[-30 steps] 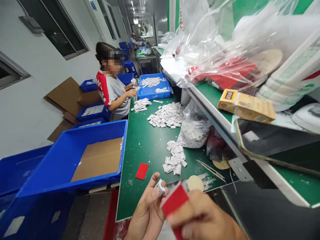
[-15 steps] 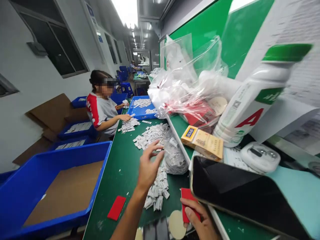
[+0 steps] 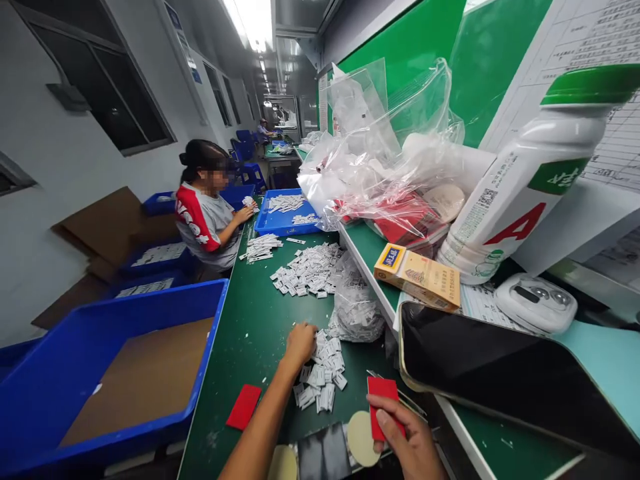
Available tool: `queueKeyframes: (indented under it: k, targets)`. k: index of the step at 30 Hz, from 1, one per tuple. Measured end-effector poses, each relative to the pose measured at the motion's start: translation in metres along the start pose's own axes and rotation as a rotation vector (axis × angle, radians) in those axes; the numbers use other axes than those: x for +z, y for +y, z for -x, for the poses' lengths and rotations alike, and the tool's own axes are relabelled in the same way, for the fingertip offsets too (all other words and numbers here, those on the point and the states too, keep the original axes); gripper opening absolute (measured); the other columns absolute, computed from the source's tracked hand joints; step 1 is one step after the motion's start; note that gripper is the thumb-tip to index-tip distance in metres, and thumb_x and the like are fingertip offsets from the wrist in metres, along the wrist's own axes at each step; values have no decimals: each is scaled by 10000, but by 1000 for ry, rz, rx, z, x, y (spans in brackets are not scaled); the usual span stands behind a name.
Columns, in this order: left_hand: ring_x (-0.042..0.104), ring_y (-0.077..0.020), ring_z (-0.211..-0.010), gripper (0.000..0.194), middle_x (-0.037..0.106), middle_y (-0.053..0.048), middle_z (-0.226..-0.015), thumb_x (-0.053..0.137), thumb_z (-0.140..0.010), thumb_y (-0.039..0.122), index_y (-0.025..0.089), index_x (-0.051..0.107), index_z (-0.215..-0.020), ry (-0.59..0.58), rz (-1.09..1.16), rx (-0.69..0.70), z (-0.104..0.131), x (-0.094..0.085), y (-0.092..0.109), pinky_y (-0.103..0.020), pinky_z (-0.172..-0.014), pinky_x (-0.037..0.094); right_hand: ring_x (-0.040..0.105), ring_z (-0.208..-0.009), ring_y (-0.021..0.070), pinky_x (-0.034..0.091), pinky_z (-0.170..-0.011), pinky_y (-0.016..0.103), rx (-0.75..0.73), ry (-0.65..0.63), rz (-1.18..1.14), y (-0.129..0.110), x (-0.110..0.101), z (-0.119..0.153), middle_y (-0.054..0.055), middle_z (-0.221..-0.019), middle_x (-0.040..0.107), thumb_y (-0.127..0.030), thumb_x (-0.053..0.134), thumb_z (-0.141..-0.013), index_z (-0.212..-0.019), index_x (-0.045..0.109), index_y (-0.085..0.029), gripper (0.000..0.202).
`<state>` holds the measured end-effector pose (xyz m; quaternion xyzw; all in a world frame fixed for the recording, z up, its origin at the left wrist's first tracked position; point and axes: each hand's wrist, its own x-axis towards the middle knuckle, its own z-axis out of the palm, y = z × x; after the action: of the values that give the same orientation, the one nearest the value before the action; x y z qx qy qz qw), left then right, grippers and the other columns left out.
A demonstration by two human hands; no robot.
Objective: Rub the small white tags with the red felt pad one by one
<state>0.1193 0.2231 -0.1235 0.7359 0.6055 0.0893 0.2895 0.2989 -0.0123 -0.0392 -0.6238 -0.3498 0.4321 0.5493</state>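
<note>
On the green worktop (image 3: 257, 317), I have the left hand (image 3: 301, 343) at the edge of the near pile of white pieces (image 3: 325, 373), its fingertips hidden, so I cannot tell whether that grip is released or has a piece. The right hand (image 3: 407, 433) grasps a red card (image 3: 384, 400) between thumb and fingers, beside a pale disc (image 3: 362, 437). A second red card (image 3: 244, 407) lies flat left of the left forearm, apart from the pile. Beyond are a clear bag (image 3: 357, 313) and a larger pile (image 3: 310, 270). The step in hand, I judge, is picking out a white piece; the next move calls for a light pinch on a single piece, neighbors undisturbed, while the right grip keeps the card steady.
</note>
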Motion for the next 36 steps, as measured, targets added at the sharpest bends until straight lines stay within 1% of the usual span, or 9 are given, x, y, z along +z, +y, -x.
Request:
queueKeyframes:
  k: [10, 15, 20, 22, 24, 27, 31, 34, 36]
  targets:
    - [679, -232, -1029, 333, 670, -91, -1216, 653, -956, 370, 169, 635, -1221, 169, 367, -87, 54, -31, -30, -455, -879, 585, 639, -529, 216, 507, -574, 323, 63, -105, -103, -10, 46, 10, 45, -606, 694, -639, 777, -766, -973, 844, -171, 516]
    - [729, -213, -929, 280, 742, -78, -980, 662, -929, 361, 159, 589, -1110, 309, 702, -44, 146, -54, -38, -355, -845, 580, 625, -586, 173, 533, -571, 279, 138, -90, -128, -25, 69, 18, 60, -825, 761, -637, 756, -801, -1099, 809, -213, 521]
    - [735, -209, -896, 407, 779, -36, -905, 808, -811, 327, 265, 578, -1141, 646, 831, -21, 246, -66, -8, -346, -913, 538, 648, -628, 171, 563, -619, 285, 91, -745, -139, -62, 101, 32, 76, -812, 765, -621, 782, -786, -1152, 807, -202, 557]
    - [733, -212, -863, 438, 785, -6, -846, 876, -730, 260, 301, 597, -1065, 835, 882, -13, 267, -71, 5, -362, -956, 522, 642, -701, 166, 562, -693, 285, -40, -576, 3, -74, 114, 29, 66, -862, 763, -544, 702, -903, -1256, 764, -230, 476]
    - [721, -205, -834, 439, 780, 15, -807, 911, -678, 225, 312, 617, -992, 918, 938, -9, 276, -77, 12, -360, -963, 517, 627, -701, 162, 564, -704, 287, -72, -441, 30, -80, 125, 25, 56, -849, 750, -506, 668, -939, -1325, 720, -225, 480]
    - [690, -187, -754, 387, 757, 28, -758, 936, -638, 236, 301, 676, -917, 951, 1096, 12, 277, -87, 16, -324, -851, 546, 611, -601, 142, 568, -624, 275, 20, -736, -63, -84, 133, 22, 44, -812, 747, -482, 756, -871, -1333, 712, -213, 537]
    - [723, -207, -769, 469, 764, 49, -751, 944, -633, 231, 330, 692, -1016, 990, 1264, -33, 280, -93, 20, -349, -839, 567, 633, -673, 155, 579, -668, 271, -21, -439, -86, -87, 132, 31, 61, -904, 752, -491, 720, -905, -1286, 738, -237, 459]
    - [754, -233, -866, 585, 807, 53, -860, 960, -569, 134, 362, 695, -1038, 946, 1281, -90, 291, -94, 16, -373, -895, 577, 654, -673, 178, 576, -640, 285, 51, -760, -99, -92, 130, 42, 77, -888, 762, -549, 760, -848, -1173, 805, -246, 447]
    - [754, -256, -976, 561, 818, 45, -909, 956, -531, 68, 346, 710, -952, 827, 1409, -150, 298, -95, 9, -394, -969, 568, 647, -682, 177, 573, -664, 296, 25, -735, -35, -96, 131, 45, 78, -910, 767, -541, 732, -877, -1205, 794, -262, 435]
